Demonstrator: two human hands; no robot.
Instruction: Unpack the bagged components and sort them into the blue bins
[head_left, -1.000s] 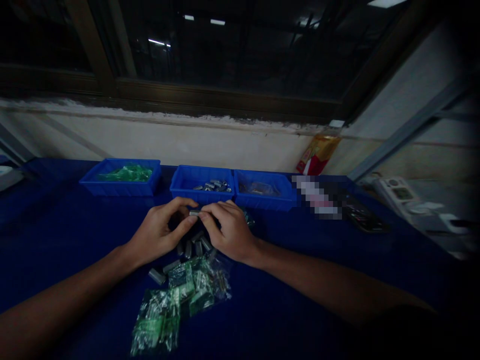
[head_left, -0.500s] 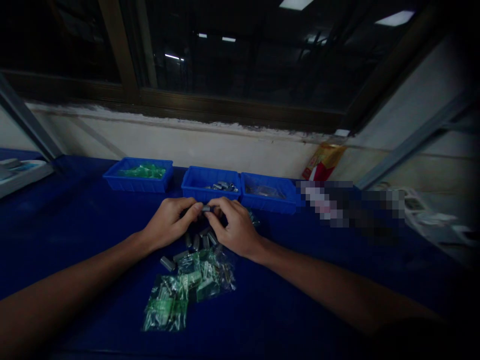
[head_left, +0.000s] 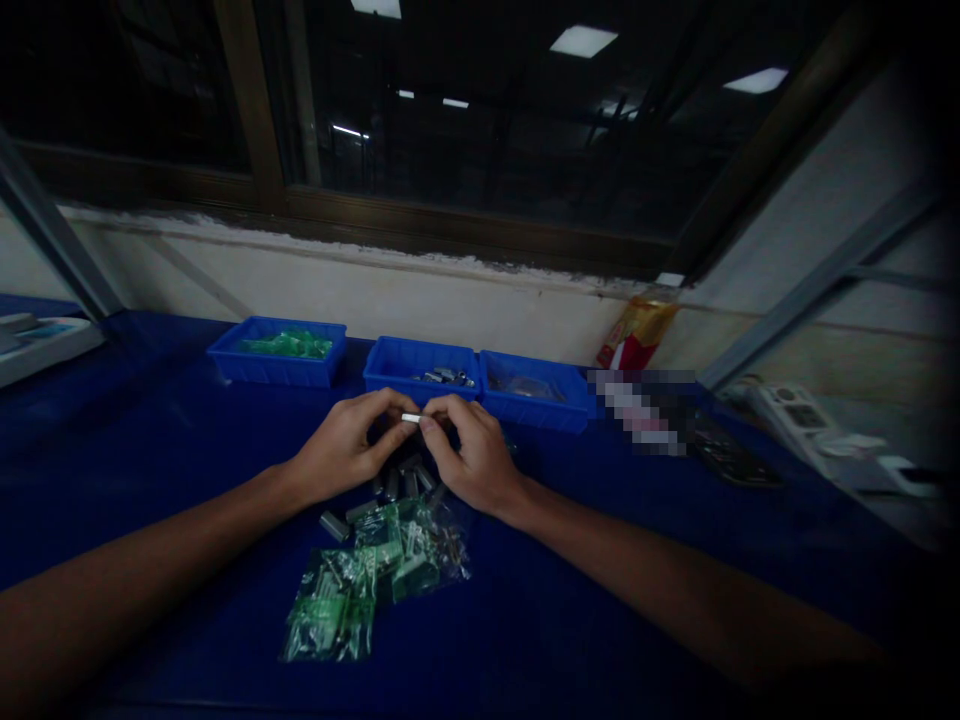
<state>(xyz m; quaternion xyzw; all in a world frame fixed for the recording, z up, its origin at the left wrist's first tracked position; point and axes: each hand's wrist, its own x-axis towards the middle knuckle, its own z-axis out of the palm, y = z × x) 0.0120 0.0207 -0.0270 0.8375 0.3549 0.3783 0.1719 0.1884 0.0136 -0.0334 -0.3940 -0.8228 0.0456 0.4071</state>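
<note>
My left hand (head_left: 345, 450) and my right hand (head_left: 472, 455) meet above the blue table (head_left: 150, 470), and both pinch one small metal cylinder (head_left: 410, 418) between thumb and fingertips. Under the hands lie several more loose metal cylinders (head_left: 397, 485). Just in front of them, nearer to me, small clear and green plastic bags (head_left: 367, 580) lie in a loose pile. Behind the hands stands a blue bin with metal cylinders (head_left: 420, 372).
A blue bin with green bags (head_left: 279, 352) stands at the back left, and a third blue bin (head_left: 534, 390) at the right of the row. A red and yellow packet (head_left: 634, 335) leans on the wall. White devices (head_left: 825, 435) sit at the far right, a tray (head_left: 37, 340) at the far left.
Both hands have stayed together on the small cylinder, shifting only a little. The view has tilted up slightly, so more of the window shows.
</note>
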